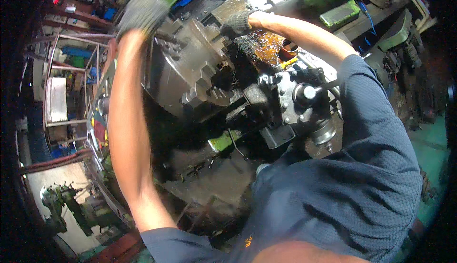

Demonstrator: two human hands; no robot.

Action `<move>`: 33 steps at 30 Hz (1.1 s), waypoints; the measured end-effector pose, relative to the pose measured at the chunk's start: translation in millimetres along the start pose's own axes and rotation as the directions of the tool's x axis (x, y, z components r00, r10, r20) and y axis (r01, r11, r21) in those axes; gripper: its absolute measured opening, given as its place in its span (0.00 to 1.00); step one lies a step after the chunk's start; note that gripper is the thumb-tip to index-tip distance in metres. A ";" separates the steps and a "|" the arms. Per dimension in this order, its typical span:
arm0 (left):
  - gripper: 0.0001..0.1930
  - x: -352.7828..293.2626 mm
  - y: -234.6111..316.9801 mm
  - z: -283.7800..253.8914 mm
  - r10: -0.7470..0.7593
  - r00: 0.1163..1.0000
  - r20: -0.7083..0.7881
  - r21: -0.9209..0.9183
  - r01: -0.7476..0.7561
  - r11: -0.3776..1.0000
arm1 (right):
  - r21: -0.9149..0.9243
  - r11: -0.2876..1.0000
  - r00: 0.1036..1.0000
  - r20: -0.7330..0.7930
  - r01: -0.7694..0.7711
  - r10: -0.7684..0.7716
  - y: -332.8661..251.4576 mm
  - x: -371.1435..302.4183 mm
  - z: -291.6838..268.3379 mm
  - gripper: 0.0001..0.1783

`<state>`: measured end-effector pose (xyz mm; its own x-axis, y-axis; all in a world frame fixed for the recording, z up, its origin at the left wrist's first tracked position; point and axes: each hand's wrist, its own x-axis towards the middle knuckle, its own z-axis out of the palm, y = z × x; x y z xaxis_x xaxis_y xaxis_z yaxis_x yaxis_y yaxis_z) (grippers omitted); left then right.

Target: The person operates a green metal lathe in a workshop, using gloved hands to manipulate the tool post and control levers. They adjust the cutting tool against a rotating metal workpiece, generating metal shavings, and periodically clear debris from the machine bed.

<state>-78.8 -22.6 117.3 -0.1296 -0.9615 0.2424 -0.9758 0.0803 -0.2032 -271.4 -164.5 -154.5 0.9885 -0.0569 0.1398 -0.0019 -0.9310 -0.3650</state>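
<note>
Chuck [166,84]: big round metal disc with stepped blocks [204,74], left of the tool holder [304,95]
Left hand [144,11]: gloved, blurred, near the chuck's upper left; cannot tell how the fingers stand
Right hand [236,24]: gloved, by the chuck's upper right; cannot tell whether the fingers grip
Oily brown patch [266,46]: below the right hand

a big, round metal chuck [180,75], dull grey, stands on edge left of centre, its face turned right. chunky stepped blocks [204,74] jut from that face.
</note>
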 end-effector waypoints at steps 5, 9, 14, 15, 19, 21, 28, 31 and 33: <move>0.20 72.1 -13.7 77.6 -0.288 0.956 0.056 0.116 0.280 0.953 | -0.093 0.995 1.000 0.010 0.022 -0.021 2.8 22.9 17.3 0.11; 0.20 59.9 62.0 47.9 -0.427 0.904 -0.004 0.004 0.427 0.904 | -0.045 0.999 1.000 0.002 -0.020 0.020 4.8 11.8 11.6 0.13; 0.16 -9.6 101.0 20.1 -0.201 0.968 -0.151 0.002 0.204 0.979 | -0.252 0.961 0.992 -0.075 -0.117 0.102 -27.9 11.6 -6.6 0.17; 0.16 -12.0 89.8 28.8 -0.075 0.982 -0.175 0.115 0.097 0.989 | -0.268 0.956 0.981 -0.178 -0.119 0.072 -37.9 7.6 -1.3 0.17; 0.16 -8.2 119.3 6.6 -0.094 0.988 -0.121 0.085 0.104 0.991 | -0.174 0.981 0.995 -0.075 -0.084 0.072 -30.4 -26.8 -34.8 0.15; 0.16 -25.0 116.5 -3.2 -0.190 0.977 -0.094 -0.126 0.177 0.976 | -0.215 0.973 0.988 -0.140 -0.089 0.059 -78.7 -49.3 -74.5 0.15; 0.17 -126.7 64.1 35.9 -0.357 0.907 -0.223 0.006 0.367 0.930 | 0.009 0.833 0.814 -0.207 -0.553 0.543 -161.4 -273.0 -108.8 0.18; 0.21 -136.5 43.2 46.8 -0.277 0.900 -0.336 0.003 0.296 0.955 | 0.032 0.682 0.682 0.083 -0.731 0.727 -203.2 -360.6 -65.6 0.22; 0.22 -125.2 41.2 33.8 -0.297 0.916 -0.269 0.021 0.314 0.949 | 0.306 0.421 0.494 0.223 -0.854 0.841 -244.8 -375.7 -27.8 0.31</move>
<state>-96.8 92.2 46.5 0.1235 -0.8340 0.5378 -0.9634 -0.2307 -0.1365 -646.5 74.8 -92.0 0.5203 -0.7303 -0.4426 -0.7988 -0.2329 -0.5547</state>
